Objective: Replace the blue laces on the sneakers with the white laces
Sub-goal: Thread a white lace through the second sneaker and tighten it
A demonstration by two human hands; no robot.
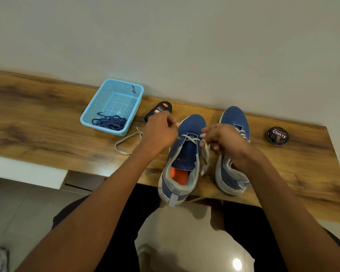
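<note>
A wooden table [37,118] runs along a plain pale wall. Two blue sneakers stand on it, toes to the wall. The left hand [160,132] pinches one end of the white lace [190,138] just left of the nearer sneaker [185,154]; the slack loops on the wood below and left of those fingers. The right hand [222,140] curls round the other end just right of that shoe's tongue. The second sneaker [234,122] lies past the right fingers, already showing white lace. Beyond the left fingers sits a blue basket [98,107] holding the blue laces [111,122], with a black tube [161,108] just behind the knuckles. A round tin [277,136] rests well right of the right hand.
</note>
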